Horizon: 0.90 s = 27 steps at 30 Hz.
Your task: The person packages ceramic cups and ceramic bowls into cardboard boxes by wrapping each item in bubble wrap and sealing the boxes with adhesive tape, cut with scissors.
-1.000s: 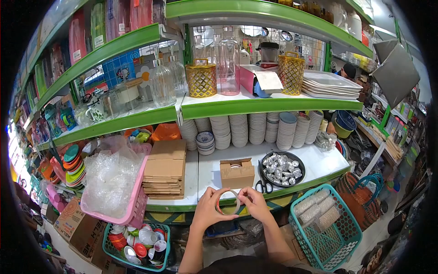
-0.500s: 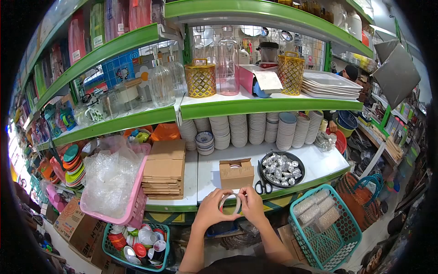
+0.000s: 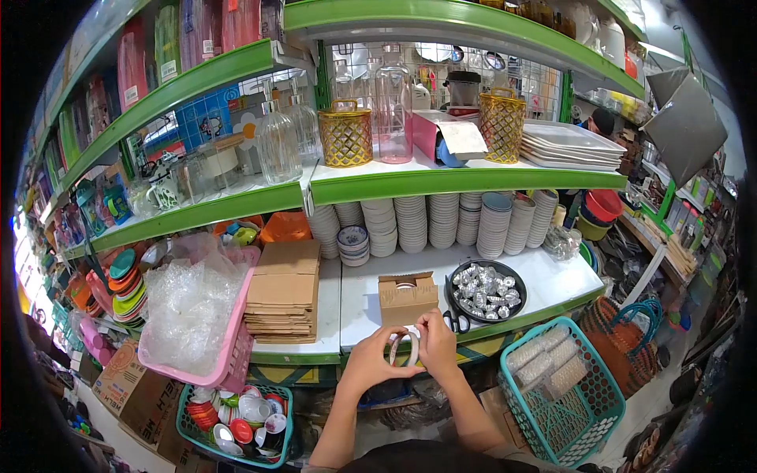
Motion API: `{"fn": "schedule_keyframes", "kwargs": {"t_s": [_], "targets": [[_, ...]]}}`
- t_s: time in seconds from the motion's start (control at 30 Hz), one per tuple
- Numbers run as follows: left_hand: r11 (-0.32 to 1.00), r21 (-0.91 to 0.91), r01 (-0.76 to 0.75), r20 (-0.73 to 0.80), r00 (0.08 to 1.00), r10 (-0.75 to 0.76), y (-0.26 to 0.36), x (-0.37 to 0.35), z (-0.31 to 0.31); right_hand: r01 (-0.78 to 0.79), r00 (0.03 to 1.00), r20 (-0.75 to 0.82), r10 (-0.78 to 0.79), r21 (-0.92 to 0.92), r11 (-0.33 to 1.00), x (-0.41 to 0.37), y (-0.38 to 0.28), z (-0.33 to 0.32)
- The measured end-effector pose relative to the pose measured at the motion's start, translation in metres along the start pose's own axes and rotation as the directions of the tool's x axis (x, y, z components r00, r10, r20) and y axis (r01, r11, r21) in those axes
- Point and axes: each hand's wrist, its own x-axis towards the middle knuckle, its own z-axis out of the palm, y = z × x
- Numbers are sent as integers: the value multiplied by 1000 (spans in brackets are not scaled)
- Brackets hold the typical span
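Note:
My left hand (image 3: 367, 361) is curled around a roll of tape (image 3: 414, 348), holding it on edge above the shelf's front edge. On the roll's right side, my right hand (image 3: 438, 345) has its thumb and fingers pinched at the rim. Whether a loose end of tape is between them is too small to tell. Just beyond my hands stands a small brown cardboard box (image 3: 408, 303) with its top open and something round inside. Black-handled scissors (image 3: 456, 321) lie to the box's right, beside a round black tray (image 3: 517, 279) of silvery wrapped pieces.
Flattened cardboard boxes (image 3: 282, 292) are stacked left, near a pink basket (image 3: 239, 355) of bubble wrap. Below are a teal basket (image 3: 284, 410) of dishes and another teal basket (image 3: 512, 378) with wrapped bundles. Stacked bowls (image 3: 412, 225) line the back. A person (image 3: 603, 121) is at far right.
My right hand has risen slightly along the roll, and the roll has turned a little. At far right, the red basin has moved up onto other basins, and the other person's hand no longer shows there.

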Motion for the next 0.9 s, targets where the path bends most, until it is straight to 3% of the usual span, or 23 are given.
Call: {"fn": "schedule_keyframes", "kwargs": {"t_s": [0.23, 0.3, 0.4, 0.5, 0.83, 0.9], "targets": [[995, -98, -8, -27, 1000, 5, 3, 0, 5, 2, 999, 38, -1, -20, 1000, 12, 10, 5], [987, -149, 57, 3, 998, -57, 6, 0, 4, 22, 999, 49, -21, -24, 999, 17, 8, 5], [998, -57, -24, -81, 997, 20, -9, 4, 11, 42, 997, 70, -40, -27, 999, 22, 8, 7], [996, -67, 54, -52, 997, -58, -7, 6, 9, 71, 995, 70, -69, -28, 997, 25, 17, 12], [998, -57, 31, -125, 991, -38, -11, 11, 16, 35, 987, 160, -32, -13, 999, 36, 20, 12], [978, -195, 74, -115, 989, -98, -11, 13, 19, -3, 987, 163, 5, -12, 1000, 37, 22, 14]]}}
